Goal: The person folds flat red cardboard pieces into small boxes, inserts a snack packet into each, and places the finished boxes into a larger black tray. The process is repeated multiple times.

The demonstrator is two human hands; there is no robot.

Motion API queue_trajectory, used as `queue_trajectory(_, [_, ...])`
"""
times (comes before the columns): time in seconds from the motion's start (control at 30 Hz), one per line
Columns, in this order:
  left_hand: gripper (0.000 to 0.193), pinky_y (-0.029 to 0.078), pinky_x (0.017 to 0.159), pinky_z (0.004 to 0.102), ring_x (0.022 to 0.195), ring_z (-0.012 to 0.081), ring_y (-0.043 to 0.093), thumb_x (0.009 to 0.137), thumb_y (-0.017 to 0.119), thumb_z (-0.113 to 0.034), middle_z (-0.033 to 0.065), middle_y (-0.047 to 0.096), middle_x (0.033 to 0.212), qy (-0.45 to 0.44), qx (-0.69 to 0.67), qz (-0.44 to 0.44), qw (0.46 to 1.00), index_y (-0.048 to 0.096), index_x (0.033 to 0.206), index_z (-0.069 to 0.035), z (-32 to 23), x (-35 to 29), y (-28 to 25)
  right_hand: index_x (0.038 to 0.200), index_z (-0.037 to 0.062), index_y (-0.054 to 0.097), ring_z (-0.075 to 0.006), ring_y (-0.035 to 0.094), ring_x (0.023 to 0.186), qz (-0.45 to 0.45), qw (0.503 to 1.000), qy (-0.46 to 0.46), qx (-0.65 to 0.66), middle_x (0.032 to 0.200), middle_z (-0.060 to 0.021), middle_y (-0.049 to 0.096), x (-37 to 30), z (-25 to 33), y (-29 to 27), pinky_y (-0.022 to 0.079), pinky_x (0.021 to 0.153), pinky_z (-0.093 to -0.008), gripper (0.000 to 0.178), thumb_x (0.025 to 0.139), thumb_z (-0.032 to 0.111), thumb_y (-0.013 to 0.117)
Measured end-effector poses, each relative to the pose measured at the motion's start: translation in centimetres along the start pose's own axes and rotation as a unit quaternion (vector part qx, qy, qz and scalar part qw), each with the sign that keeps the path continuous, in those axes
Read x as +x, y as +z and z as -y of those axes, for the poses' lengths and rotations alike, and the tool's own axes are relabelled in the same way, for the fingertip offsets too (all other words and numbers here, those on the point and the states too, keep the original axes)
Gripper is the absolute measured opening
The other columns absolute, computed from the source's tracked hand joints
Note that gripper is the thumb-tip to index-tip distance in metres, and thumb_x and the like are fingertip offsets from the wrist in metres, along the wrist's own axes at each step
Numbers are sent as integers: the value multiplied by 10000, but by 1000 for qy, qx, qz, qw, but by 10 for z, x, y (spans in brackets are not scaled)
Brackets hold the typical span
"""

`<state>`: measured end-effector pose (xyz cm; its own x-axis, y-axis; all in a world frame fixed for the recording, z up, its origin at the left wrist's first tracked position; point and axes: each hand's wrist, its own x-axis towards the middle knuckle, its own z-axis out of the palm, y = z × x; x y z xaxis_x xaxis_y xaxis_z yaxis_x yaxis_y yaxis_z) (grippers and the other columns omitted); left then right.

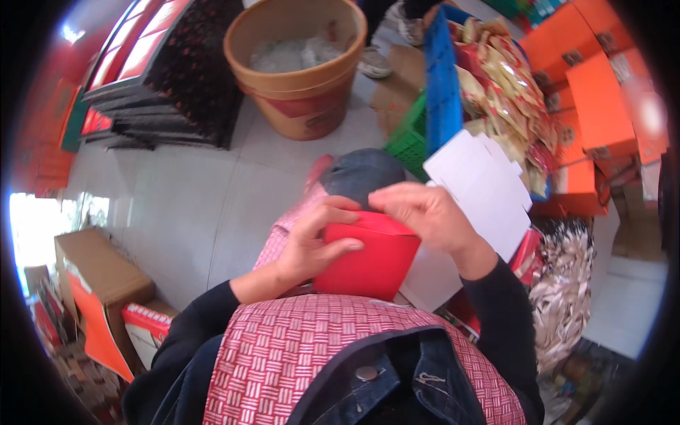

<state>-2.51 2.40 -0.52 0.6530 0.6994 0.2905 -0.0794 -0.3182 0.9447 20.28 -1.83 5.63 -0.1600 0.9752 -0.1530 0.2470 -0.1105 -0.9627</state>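
Note:
Both my hands hold a small red cardboard box [372, 262] over my lap, above a red-and-white patterned apron. My left hand [312, 241] grips its left side, thumb lying across the front face. My right hand [425, 212] rests on the box's top flap with fingers curled over the upper edge. A flat white die-cut card [489, 184] sticks out behind my right hand; whether that hand holds it I cannot tell. My knee in dark jeans [361, 173] shows just beyond the box.
A large tan bucket [304, 71] stands ahead on the grey floor. A blue crate [443, 78] of snack packets and stacked orange boxes [602, 106] are at the right. Dark flat trays [163, 78] lie at the far left, brown cartons [99, 276] at my left side.

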Motion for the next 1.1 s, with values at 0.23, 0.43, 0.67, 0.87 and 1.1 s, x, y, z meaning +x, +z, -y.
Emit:
queue_trajectory(0.23, [409, 457, 921, 329, 1078, 248, 572, 755, 796, -135, 161, 573, 1186, -16, -42, -14, 999, 584, 1080, -6, 3, -1, 3, 1159, -53, 630, -210, 639, 1011, -114, 959, 113, 233, 1089, -161, 670, -45, -30, -6, 504, 911, -317, 297, 871, 18, 648])
queue_trajectory(0.43, [412, 457, 923, 332, 1078, 258, 569, 753, 795, -117, 163, 569, 1176, -22, -16, -31, 999, 581, 1087, -4, 3, -3, 9, 1113, -63, 649, -168, 645, 950, -335, 905, 89, 246, 1037, -142, 687, -46, -32, 43, 507, 866, -273, 262, 881, 59, 669])
queue_trajectory(0.67, [378, 459, 911, 327, 1057, 259, 571, 759, 778, -67, 153, 571, 1147, -26, 20, -35, 999, 580, 1075, -7, -5, -2, 10, 1121, -36, 648, -213, 658, 983, -422, 906, -13, -10, 1087, -155, 683, -55, -30, 73, 508, 876, -293, 220, 930, 49, 580])
queue_trajectory(0.87, [425, 456, 923, 333, 1090, 256, 560, 770, 771, -73, 152, 557, 1169, -26, 11, -12, 1000, 553, 1129, -11, -4, -5, 7, 1056, -33, 645, -253, 647, 1037, -355, 929, -78, -77, 1092, -160, 675, -67, -40, 64, 498, 897, -330, 169, 922, 23, 559])
queue_trajectory(1.1, [357, 403, 1013, 357, 1177, 252, 521, 942, 597, -225, 136, 504, 1300, -116, -237, 6, 964, 532, 1221, -12, -8, -5, 4, 999, -15, 576, -255, 604, 1043, -358, 929, -96, 12, 1092, -163, 632, -70, -51, 71, 466, 920, -339, 106, 950, 34, 495])
